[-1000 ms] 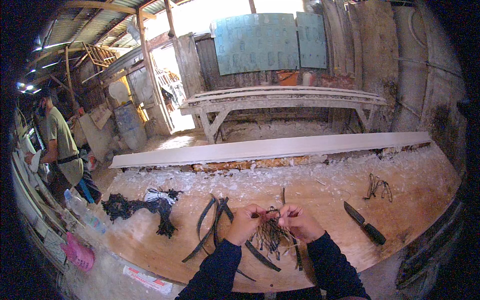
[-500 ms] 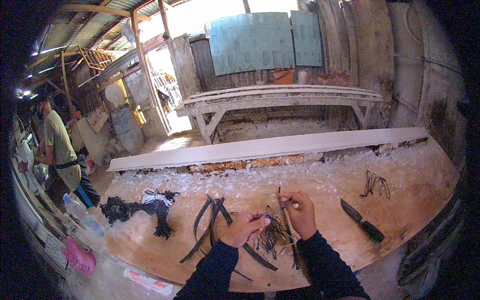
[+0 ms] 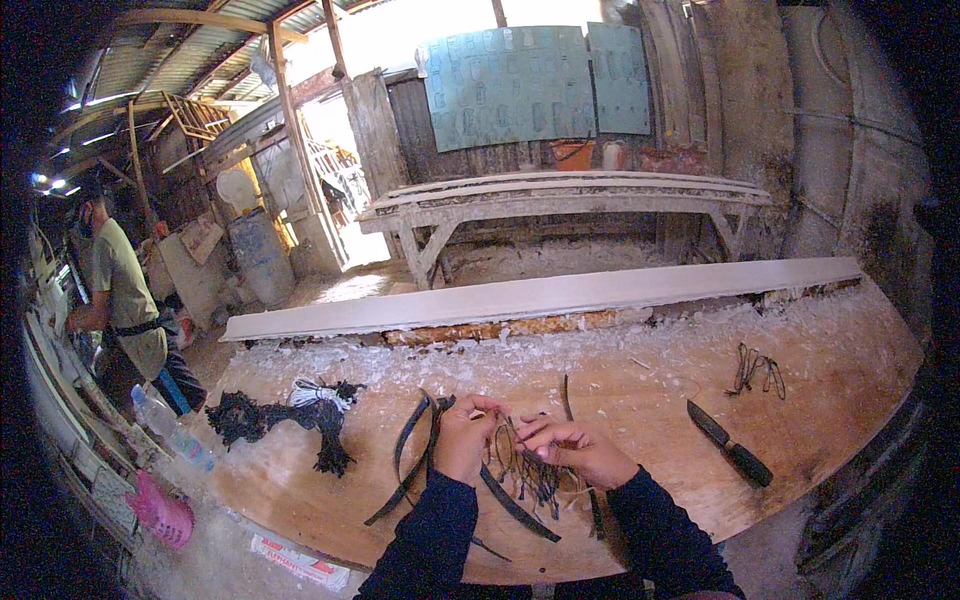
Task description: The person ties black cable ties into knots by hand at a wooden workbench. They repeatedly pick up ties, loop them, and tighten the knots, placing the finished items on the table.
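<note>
Over the wooden tabletop (image 3: 680, 490) my left hand (image 3: 468, 440) and my right hand (image 3: 585, 452) are close together, fingertips pinched. Between them is a bunch of thin dark cords (image 3: 525, 475), its looped ends hanging down over the board. Exactly which strand each hand pinches is partly hidden by the fingers. Beside and under my left hand lie several flat black strips (image 3: 405, 440), one curving out below it. Another narrow black strip (image 3: 567, 395) runs beneath my right hand.
To the right lie a dark knife (image 3: 728, 443) and a small cord bundle (image 3: 757, 370). At left are black cord bundles (image 3: 270, 420) with a white tie (image 3: 320, 393), and a plastic bottle (image 3: 170, 430). A long white plastered length (image 3: 560, 297) spans the far edge. A person (image 3: 125, 290) stands left.
My right hand has moved left and down, away from the upright narrow strip, to meet my left hand. My left hand has shifted slightly left and up, with the cords between both hands.
</note>
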Available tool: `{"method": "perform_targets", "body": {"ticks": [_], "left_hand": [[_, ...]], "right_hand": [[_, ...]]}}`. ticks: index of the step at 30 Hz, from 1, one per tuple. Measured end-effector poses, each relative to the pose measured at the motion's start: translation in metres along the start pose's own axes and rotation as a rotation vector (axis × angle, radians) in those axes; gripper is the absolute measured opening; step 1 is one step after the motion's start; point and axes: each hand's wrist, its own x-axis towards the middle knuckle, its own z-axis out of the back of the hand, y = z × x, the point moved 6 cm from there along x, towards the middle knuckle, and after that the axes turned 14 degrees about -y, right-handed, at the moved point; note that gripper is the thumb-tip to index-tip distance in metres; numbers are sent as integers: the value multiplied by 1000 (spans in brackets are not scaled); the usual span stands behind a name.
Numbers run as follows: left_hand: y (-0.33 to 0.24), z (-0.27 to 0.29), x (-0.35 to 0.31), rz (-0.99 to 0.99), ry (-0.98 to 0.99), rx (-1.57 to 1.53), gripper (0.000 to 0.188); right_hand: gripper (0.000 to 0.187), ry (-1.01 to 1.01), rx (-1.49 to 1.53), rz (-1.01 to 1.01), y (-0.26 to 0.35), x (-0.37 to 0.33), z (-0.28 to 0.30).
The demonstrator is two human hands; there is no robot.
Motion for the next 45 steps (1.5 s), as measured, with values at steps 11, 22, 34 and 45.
{"method": "perform_targets", "body": {"ticks": [11,22,34,45], "left_hand": [[-21,-31,-32,-122,282,367,7],[-2,-51,-68,159,899,-21,19],[-8,5,-1,-108,-103,93,11],[-10,-10,-14,-257,-44,182,8]], "right_hand": [[12,-316,5,-64,-3,1,29],[4,-776,-901,533,29,-3,45],[19,-197,-452,292,7,1,11],[14,-62,-399,295,15,-3,-8]]}}
